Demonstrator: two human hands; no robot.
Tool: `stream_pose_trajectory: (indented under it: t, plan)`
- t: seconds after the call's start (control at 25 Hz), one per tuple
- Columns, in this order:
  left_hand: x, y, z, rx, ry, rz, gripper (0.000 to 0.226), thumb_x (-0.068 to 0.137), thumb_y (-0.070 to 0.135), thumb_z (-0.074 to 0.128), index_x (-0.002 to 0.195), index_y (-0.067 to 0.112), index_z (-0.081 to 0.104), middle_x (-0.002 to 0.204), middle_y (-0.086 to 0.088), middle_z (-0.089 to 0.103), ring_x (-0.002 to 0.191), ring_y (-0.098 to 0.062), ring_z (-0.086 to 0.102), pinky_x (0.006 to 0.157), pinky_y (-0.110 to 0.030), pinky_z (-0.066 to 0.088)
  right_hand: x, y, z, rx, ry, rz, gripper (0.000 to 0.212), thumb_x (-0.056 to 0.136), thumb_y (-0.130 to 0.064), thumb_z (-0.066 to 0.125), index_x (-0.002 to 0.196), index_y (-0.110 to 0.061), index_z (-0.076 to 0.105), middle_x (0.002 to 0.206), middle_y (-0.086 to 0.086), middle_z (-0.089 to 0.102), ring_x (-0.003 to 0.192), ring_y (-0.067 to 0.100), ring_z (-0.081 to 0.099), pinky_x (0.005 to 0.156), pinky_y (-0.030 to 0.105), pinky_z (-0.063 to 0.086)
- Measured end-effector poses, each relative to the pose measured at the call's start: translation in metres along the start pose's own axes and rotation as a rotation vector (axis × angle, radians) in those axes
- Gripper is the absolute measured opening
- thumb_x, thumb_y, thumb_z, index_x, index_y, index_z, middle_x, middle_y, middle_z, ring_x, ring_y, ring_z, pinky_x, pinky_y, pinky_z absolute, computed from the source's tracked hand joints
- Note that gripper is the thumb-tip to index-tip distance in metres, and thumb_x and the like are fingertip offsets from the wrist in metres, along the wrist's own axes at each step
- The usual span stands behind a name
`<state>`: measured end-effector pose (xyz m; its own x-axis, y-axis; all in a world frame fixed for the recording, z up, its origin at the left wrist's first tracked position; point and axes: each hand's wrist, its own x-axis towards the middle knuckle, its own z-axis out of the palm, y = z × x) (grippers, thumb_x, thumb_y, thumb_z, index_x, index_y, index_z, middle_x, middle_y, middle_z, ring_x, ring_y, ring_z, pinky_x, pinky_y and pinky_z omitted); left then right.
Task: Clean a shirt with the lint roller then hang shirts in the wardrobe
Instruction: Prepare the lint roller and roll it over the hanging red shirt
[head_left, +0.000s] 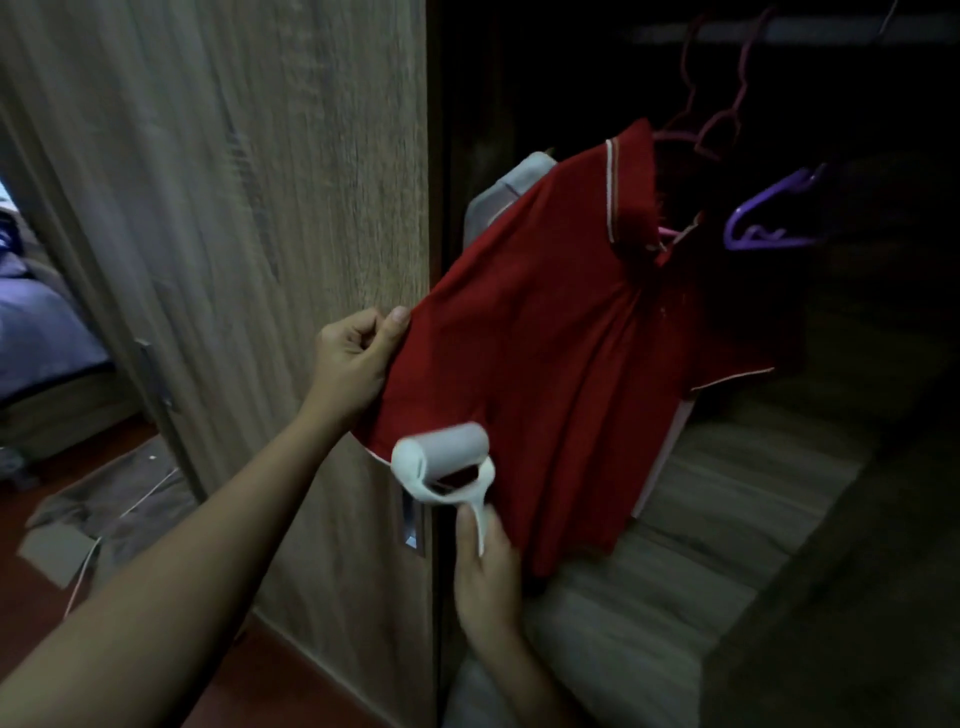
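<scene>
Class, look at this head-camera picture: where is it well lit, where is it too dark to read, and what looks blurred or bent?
Head view: the wardrobe door and red shirt are fairly lit; the wardrobe interior falls into deep shadow, hiding detail around the purple hanger; the lint roller and right hand are smeared by motion blur; the wide lens bends the door's edges; no glare.

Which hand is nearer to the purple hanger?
Right. The right hand holds the lint roller below the purple hanger; the left hand pinches the red shirt farther left.
</scene>
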<state>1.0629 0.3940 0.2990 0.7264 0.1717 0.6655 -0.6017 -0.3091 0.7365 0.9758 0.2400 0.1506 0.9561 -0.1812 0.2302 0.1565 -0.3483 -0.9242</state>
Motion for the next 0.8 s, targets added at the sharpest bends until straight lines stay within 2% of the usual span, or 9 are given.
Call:
stream_pose_trajectory:
  t: [0.04, 0.08, 0.16, 0.24, 0.32, 0.4, 0.6, 0.68, 0.8]
  plan:
    - [0.000, 0.000, 0.000, 0.009, 0.001, 0.001, 0.045, 0.091, 0.029, 0.053, 0.053, 0.011, 0.039, 0.047, 0.011, 0.032, 0.046, 0.001, 0.027, 0.044, -0.017, 0.024, -0.001, 0.003, 0.003, 0.003, 0.010, -0.021, 0.078, 0.075, -0.081, 0.026, 0.116, -0.022, 0.056, 0.105, 0.000, 0.068, 0.098, 0.015, 0.065, 0.084, 0.035, 0.050]
    - [0.001, 0.000, 0.000, 0.019, -0.002, 0.002, 0.046, 0.092, 0.026, 0.053, 0.053, 0.006, 0.039, 0.047, 0.011, 0.032, 0.046, 0.001, 0.027, 0.044, -0.016, 0.023, 0.009, -0.010, -0.001, 0.026, 0.063, -0.036, 0.069, 0.080, -0.073, 0.030, 0.107, -0.017, 0.058, 0.093, 0.000, 0.068, 0.087, 0.014, 0.065, 0.077, 0.033, 0.049]
    - [0.001, 0.001, 0.000, 0.028, -0.005, 0.003, 0.047, 0.094, 0.020, 0.052, 0.054, -0.001, 0.040, 0.049, 0.011, 0.032, 0.046, 0.002, 0.028, 0.044, -0.015, 0.023, 0.056, -0.061, -0.022, 0.091, 0.158, -0.095, 0.038, 0.094, -0.043, 0.039, 0.090, -0.011, 0.057, 0.066, -0.005, 0.055, 0.063, 0.012, 0.053, 0.064, 0.029, 0.036]
    - [0.001, 0.001, 0.000, 0.024, -0.001, -0.006, 0.046, 0.094, 0.019, 0.053, 0.053, 0.003, 0.039, 0.048, 0.011, 0.032, 0.045, 0.002, 0.028, 0.044, -0.015, 0.023, 0.110, -0.109, -0.057, 0.106, 0.288, -0.174, 0.031, 0.098, -0.028, 0.039, 0.092, -0.004, 0.058, 0.065, -0.006, 0.050, 0.065, 0.017, 0.048, 0.061, 0.027, 0.030]
    - [0.001, 0.001, 0.000, 0.005, -0.004, -0.010, 0.044, 0.093, 0.021, 0.054, 0.053, 0.014, 0.037, 0.045, 0.014, 0.032, 0.045, 0.002, 0.028, 0.044, -0.014, 0.023, 0.148, -0.131, -0.082, 0.081, 0.386, -0.210, 0.035, 0.098, -0.029, 0.038, 0.096, -0.001, 0.058, 0.074, 0.003, 0.053, 0.070, 0.018, 0.048, 0.058, 0.024, 0.024]
    - [0.002, 0.000, 0.000, 0.004, 0.000, -0.005, 0.043, 0.092, 0.023, 0.054, 0.053, 0.015, 0.037, 0.044, 0.014, 0.034, 0.045, 0.002, 0.028, 0.045, -0.015, 0.024, 0.146, -0.107, -0.076, 0.022, 0.389, -0.190, 0.035, 0.098, -0.031, 0.040, 0.097, -0.001, 0.058, 0.077, 0.011, 0.058, 0.069, 0.024, 0.053, 0.056, 0.024, 0.023]
    - [0.002, -0.001, -0.001, 0.040, 0.018, 0.010, 0.046, 0.092, 0.022, 0.054, 0.054, 0.002, 0.041, 0.046, 0.012, 0.033, 0.045, 0.002, 0.028, 0.045, -0.015, 0.024, 0.041, 0.048, -0.022, -0.233, 0.089, 0.084, 0.048, 0.091, -0.048, 0.038, 0.112, -0.009, 0.059, 0.092, 0.019, 0.071, 0.086, 0.036, 0.067, 0.061, 0.032, 0.039]
    - [0.002, -0.001, -0.001, 0.048, 0.012, 0.016, 0.044, 0.093, 0.021, 0.054, 0.054, 0.004, 0.041, 0.045, 0.014, 0.033, 0.045, 0.002, 0.028, 0.045, -0.014, 0.024, 0.055, 0.042, -0.033, -0.245, 0.144, 0.053, 0.041, 0.093, -0.041, 0.042, 0.102, -0.006, 0.060, 0.090, 0.021, 0.070, 0.085, 0.037, 0.066, 0.062, 0.034, 0.039]
    - [0.001, 0.000, 0.000, 0.035, 0.018, -0.001, 0.046, 0.092, 0.024, 0.054, 0.053, 0.006, 0.040, 0.045, 0.013, 0.033, 0.045, 0.002, 0.028, 0.044, -0.016, 0.024, 0.127, -0.026, -0.067, -0.102, 0.270, -0.095, 0.031, 0.096, -0.030, 0.044, 0.089, -0.003, 0.058, 0.075, 0.019, 0.064, 0.066, 0.030, 0.059, 0.056, 0.030, 0.024]
